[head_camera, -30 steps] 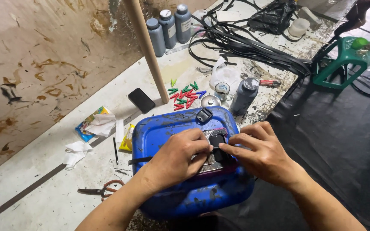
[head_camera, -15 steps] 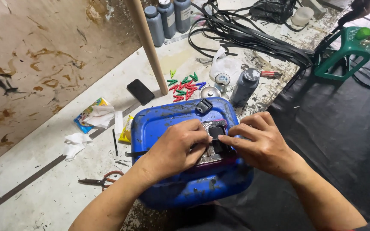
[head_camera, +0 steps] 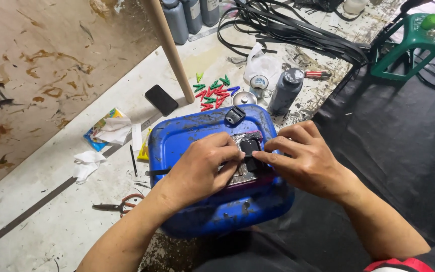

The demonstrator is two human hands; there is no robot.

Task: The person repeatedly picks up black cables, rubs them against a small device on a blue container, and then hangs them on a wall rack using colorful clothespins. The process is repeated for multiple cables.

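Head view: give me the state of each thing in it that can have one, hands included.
blue jerrycan: lying on its side, smeared with dirt.
small black piece: on the jerrycan, pinched by both hands.
left hand: pressing on the piece.
right hand: fingertips gripping the piece.
scissors: lying on the floor, blades look closed.
phone: screen dark.
grey bottle: upright, capped.

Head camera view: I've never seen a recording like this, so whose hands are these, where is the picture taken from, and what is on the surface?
No machine here: the camera sits on a person's head and looks down at their own two bare hands. The left hand and right hand meet over a small black piece, pinching it on top of a dirty blue plastic canister lying on its side. Around it on the stained work surface lie scissors, a black phone, red and green clips, a grey bottle, crumpled tissue and a bundle of black straps. A wooden stick leans across.
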